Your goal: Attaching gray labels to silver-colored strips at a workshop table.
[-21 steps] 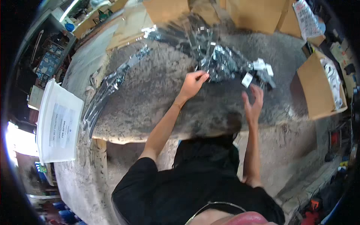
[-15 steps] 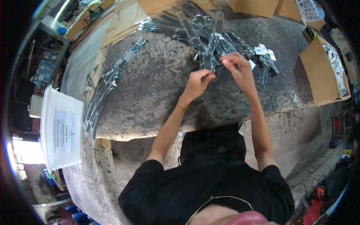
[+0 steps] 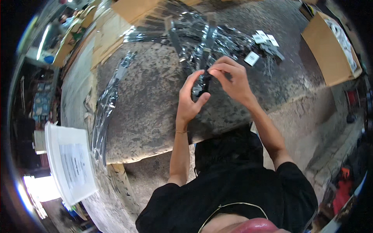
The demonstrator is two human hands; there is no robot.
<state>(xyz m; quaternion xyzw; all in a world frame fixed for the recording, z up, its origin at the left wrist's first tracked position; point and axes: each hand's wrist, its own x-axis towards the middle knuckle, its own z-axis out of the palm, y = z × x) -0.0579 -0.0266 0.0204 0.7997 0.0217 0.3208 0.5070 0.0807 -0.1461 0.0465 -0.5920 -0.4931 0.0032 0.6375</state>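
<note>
Black and partly glossy, between the two hands above the worktable [image 3: 143,108]: a short stretch of black strap [image 3: 204,83], apparently the near end of a longer piece leading back into the far pile of film-wrapped strips [image 3: 233,37]. Drawn narrow on the right: thumb and fingertips of the right hand [image 3: 232,79], seemingly pinching the strap at its far right edge. Spread wide on the left: thumb and forefinger of the left hand [image 3: 188,105], curved about the strap like an open C, with the forefinger's tip very near the right fingertips. Cannot tell touch from a slight gap there.

Looks, by judgement, like close fingertip work on a single strap. Calls next, most likely, for a fine, firm pinch on the right, a closer steadying hold on the left, and loose film kept clear of both.

Hard to make out: the strap's tip, dark over a dark surface and partly behind fingers; also strap from film, under the glare. Too small to read: print on the white tags [image 3: 252,58], right of the pile. Out of sight: contents of the white tub [image 3: 75,155] at left. Cut off at the far edge: a cardboard piece [image 3: 132,13].
</note>
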